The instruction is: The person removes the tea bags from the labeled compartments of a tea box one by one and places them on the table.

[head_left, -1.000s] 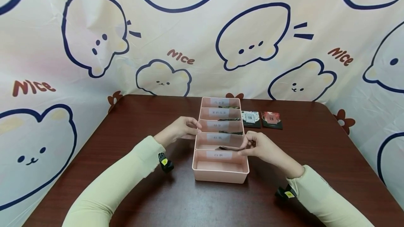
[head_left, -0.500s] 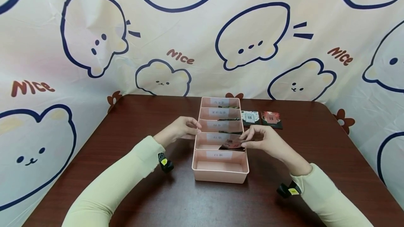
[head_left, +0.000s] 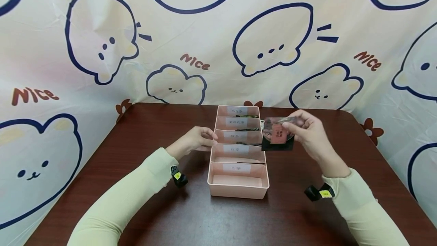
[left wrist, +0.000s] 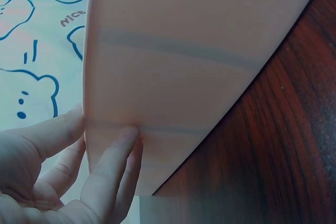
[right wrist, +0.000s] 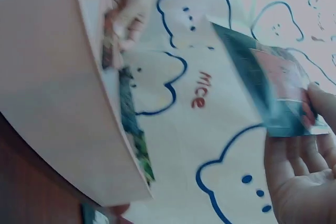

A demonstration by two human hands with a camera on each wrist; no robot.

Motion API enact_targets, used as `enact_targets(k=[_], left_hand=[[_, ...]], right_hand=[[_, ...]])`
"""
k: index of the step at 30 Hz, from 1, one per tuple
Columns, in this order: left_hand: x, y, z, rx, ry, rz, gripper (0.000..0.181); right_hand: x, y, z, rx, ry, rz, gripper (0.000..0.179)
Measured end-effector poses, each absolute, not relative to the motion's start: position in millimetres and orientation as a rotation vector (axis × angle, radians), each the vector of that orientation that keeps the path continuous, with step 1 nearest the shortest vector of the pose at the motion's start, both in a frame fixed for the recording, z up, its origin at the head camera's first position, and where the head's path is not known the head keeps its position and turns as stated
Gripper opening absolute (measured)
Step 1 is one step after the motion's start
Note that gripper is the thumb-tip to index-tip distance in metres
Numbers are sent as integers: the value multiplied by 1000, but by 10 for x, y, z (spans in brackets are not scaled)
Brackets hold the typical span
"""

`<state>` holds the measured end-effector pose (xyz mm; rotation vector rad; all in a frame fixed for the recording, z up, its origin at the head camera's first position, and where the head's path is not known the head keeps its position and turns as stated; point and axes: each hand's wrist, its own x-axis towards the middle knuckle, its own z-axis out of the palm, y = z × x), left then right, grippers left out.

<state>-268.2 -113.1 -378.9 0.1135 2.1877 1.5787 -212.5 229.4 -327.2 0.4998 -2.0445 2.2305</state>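
My right hand [head_left: 308, 134] pinches a flat tea sachet [head_left: 278, 136] by its upper edge, in the air just right of the pink divided box [head_left: 238, 190]. The sachet is dark with a red label, and in the right wrist view the tea sachet [right wrist: 273, 85] is tilted, thumb on one side and fingers on the other. At the box's left rim, my left hand [head_left: 194, 139] holds the wall; in the left wrist view the left hand [left wrist: 68, 171] has fingertips against the outer side. A thin dark sachet edge [head_left: 250, 163] shows in the second compartment from the front.
Sachets [head_left: 247, 115] stand in the three rear compartments, and each compartment has a white label [head_left: 236, 167]. A pale sachet [head_left: 262, 123] on the dark table [head_left: 157, 208] is mostly hidden. A patterned cloth [head_left: 218, 29] hangs behind.
My right hand has lifted the red-labelled tea sachet out of the second compartment from the front and carried it back and right. The left hand has stayed at the box's rim.
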Motion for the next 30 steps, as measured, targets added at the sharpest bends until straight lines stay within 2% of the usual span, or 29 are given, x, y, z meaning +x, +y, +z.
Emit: enact_targets(k=[7,13,22,30], left_hand=[[-2675,-1139,-3796,121,2181,1584,22],[-2676,-1138,-3796,120,2176,1582,23],[-2678,-1140,-3786,117,2178,1579,22],[-2677,-1138,-3792,115,2192,1573,23]], right_hand=[[-2375,2633,-3095,372,-1745,2336,19],[-2637,3011,-3049,102,-1766,2250,34],[-2991,3574,-3324,-272,-1842,2204,48],[-3188,3905,-3633,-629,-2116,1940,59]])
